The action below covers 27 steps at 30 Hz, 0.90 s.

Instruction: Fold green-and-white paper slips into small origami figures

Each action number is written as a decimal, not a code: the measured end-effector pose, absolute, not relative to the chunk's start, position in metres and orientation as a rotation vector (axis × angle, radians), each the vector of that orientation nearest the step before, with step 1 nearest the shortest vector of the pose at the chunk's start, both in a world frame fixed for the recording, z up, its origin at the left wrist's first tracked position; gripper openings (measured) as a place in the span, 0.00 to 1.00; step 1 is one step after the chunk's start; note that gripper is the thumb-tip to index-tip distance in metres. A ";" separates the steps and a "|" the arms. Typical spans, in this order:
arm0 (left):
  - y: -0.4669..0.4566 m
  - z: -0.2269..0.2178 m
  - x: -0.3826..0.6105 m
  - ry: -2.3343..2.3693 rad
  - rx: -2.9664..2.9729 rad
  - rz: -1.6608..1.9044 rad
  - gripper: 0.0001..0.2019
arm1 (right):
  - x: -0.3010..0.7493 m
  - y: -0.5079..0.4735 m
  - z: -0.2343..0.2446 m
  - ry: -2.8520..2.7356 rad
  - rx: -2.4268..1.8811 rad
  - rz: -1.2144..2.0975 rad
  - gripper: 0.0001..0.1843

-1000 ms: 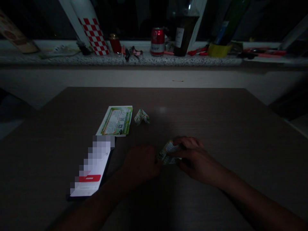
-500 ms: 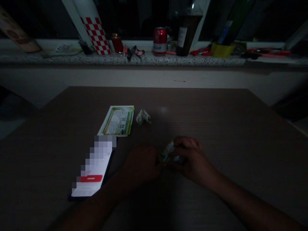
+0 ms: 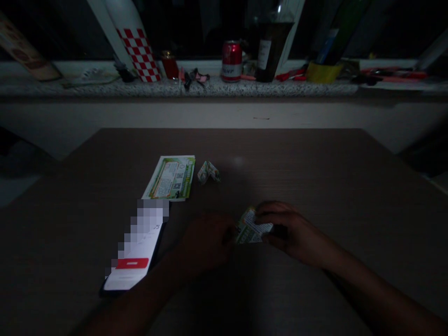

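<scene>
Between my two hands is a small folded paper (image 3: pixel 252 229), green and white with fine print. My left hand (image 3: pixel 212 235) is dark in shadow, its fingers closed at the paper's left edge. On the right side, my right hand (image 3: pixel 285 226) pinches the paper, with the thumb below and the fingers curled over the top. Beyond my hands stands a small folded paper piece (image 3: pixel 209 171) with two peaks, in similar print. To its left lies a stack of green printed leaflets (image 3: pixel 170 177).
A lit phone (image 3: pixel 135 256) lies left of my left forearm on the brown table (image 3: pixel 297 163). Behind the table, a granite windowsill (image 3: pixel 210 89) carries a red can (image 3: pixel 231 61), a dark bottle (image 3: pixel 268 51), a red-checked bottle (image 3: pixel 140 51) and a yellow holder (image 3: pixel 324 72).
The paper between my hands now shows a wider, flatter face. My right hand has moved slightly right, its fingers now at the paper's right edge. The left hand stays nearly in place.
</scene>
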<state>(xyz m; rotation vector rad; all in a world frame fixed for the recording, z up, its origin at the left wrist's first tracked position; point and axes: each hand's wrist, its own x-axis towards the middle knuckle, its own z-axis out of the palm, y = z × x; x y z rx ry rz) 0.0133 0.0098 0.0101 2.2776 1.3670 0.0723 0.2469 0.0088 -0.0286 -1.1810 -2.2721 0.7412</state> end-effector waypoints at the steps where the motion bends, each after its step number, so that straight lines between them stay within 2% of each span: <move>1: 0.009 0.010 0.014 1.326 2.291 0.100 0.07 | 0.247 0.009 -0.028 -2.269 -1.179 0.742 0.19; 5: 0.004 0.004 0.017 1.193 2.352 0.176 0.14 | 0.249 0.008 -0.025 -2.285 -1.140 0.716 0.21; 10: 0.002 -0.004 0.018 1.162 2.404 0.247 0.16 | 0.251 0.007 -0.021 -2.360 -1.070 0.691 0.21; 16: 0.003 -0.004 0.018 1.085 2.470 0.211 0.11 | 0.252 0.008 -0.022 -2.399 -1.081 0.666 0.15; 22: 0.006 -0.005 0.017 1.039 2.660 0.155 0.12 | 0.251 0.009 -0.021 -2.368 -0.996 0.635 0.12; 27: 0.008 -0.004 0.015 1.048 2.729 0.314 0.08 | 0.251 0.009 -0.018 -2.255 -0.844 0.467 0.08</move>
